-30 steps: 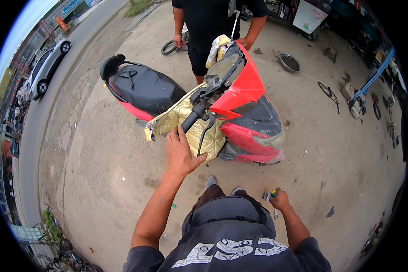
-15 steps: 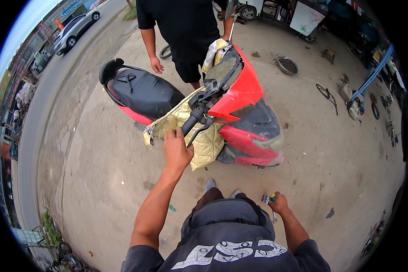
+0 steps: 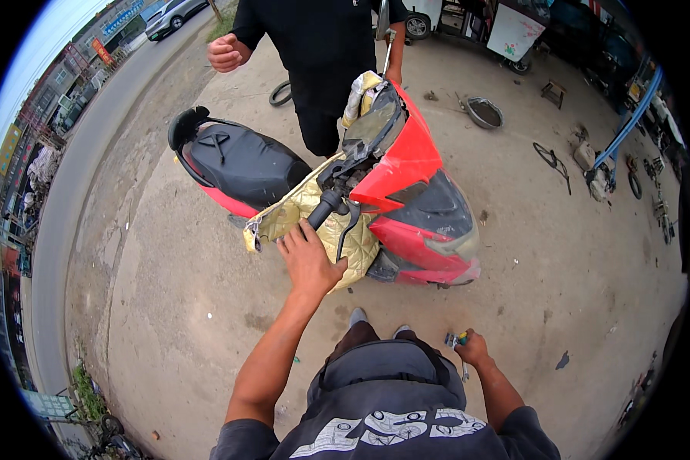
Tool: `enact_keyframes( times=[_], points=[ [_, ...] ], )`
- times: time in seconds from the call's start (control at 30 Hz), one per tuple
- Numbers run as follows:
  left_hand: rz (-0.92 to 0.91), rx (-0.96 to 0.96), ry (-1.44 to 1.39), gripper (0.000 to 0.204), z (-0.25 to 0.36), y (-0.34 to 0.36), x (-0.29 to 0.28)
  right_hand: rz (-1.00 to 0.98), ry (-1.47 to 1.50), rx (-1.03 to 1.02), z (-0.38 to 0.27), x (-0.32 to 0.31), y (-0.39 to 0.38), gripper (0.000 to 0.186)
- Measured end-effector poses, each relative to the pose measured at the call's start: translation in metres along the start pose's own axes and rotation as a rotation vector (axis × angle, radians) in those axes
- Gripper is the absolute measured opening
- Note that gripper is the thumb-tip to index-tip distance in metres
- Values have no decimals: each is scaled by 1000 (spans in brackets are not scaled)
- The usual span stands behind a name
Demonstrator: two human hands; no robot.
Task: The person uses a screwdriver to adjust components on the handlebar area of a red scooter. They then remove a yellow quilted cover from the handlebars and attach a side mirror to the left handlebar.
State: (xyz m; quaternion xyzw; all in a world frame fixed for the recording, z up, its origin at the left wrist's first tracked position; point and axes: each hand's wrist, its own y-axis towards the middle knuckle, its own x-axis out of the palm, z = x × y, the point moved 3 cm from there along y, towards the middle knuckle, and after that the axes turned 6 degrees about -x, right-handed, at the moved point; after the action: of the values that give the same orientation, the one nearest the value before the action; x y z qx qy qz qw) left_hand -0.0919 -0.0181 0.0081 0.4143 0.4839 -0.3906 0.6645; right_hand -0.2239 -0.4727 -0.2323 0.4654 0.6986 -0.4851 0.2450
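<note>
A red and black scooter [image 3: 418, 222] stands before me, its seat to the left and its front to the right. My left hand [image 3: 312, 261] is open, fingers spread, at the outer end of the black handlebar grip [image 3: 328, 207]; the fingertips seem to touch it. Right beside the thumb is the brake lever [image 3: 349, 230]. A yellow quilted cover [image 3: 358, 244] hangs below the handlebar. Down by my right side, my right hand [image 3: 474, 349] is closed around a bundle of hand tools [image 3: 452, 340], with a green and yellow handle and a metal wrench end showing.
Across the scooter stands a person in black [image 3: 307, 54], one hand raised. A basin [image 3: 484, 113], a small stool [image 3: 553, 93], a bicycle part [image 3: 552, 159] and a blue pole [image 3: 632, 115] lie or stand to the right. A road with a car [image 3: 175, 17] runs along the left.
My left hand has loosened from the grip, fingers now spread and slightly lower. The other person's hand has risen from their side. The car has moved on along the road.
</note>
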Motion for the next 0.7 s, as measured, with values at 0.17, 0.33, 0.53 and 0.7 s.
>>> enact_keyframes(
  times=[0.17, 0.33, 0.53, 0.7],
  points=[
    [11, 19, -52, 90, -12, 9, 3, 32, 15, -10, 3, 2, 2, 43],
    [65, 55, -76, 66, -16, 16, -2, 19, 28, -1, 4, 2, -1, 43],
    [-6, 39, -66, 75, -23, 21, 0, -4, 44, 41, 9, 11, -9, 45],
    [-27, 60, 22, 100, -1, 5, -8, -3, 54, 58, 16, 21, -14, 46]
  ],
)
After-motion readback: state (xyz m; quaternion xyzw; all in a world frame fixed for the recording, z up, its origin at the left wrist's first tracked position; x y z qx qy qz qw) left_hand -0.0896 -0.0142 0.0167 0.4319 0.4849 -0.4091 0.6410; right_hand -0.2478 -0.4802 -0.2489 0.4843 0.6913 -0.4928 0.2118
